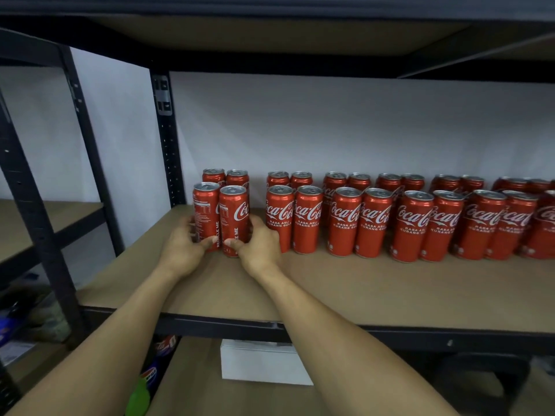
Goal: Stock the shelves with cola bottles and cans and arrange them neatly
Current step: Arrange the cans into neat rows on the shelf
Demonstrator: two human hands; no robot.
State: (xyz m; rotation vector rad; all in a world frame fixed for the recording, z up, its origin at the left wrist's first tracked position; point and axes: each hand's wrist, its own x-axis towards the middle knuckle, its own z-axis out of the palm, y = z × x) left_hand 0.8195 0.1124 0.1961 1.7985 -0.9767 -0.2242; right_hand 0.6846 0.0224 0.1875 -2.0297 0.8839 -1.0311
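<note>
Both my arms reach onto the brown shelf board (pixel 330 289), and my hands meet at a block of four red Coca-Cola cans at its left end. My left hand (pixel 183 244) is curled round the outer side of the left front can (pixel 205 211), thumb pressed on its lower front. My right hand (pixel 258 247) wraps the right front can (pixel 234 217) the same way, fingers round its right side and thumb on the front near the base. The two cans stand upright and touch each other. The left one shows its small print, while the right one shows part of the logo. Just behind them stand two back cans (pixel 225 176), also upright.

To the right, after a small gap, more cans (pixel 375 220) run along the shelf in blocks of four, two in front and two behind, logos facing me. The blocks near the right edge are blurred. Behind everything is a pale wall (pixel 330 124). A black perforated post (pixel 166 139) rises at the back left corner, and the underside of the upper shelf (pixel 270 34) spans the top. Below my arms, on the lower shelf, sits a white box (pixel 264 364). A green object (pixel 138 397) shows at the bottom left, too blurred to tell what it is.
</note>
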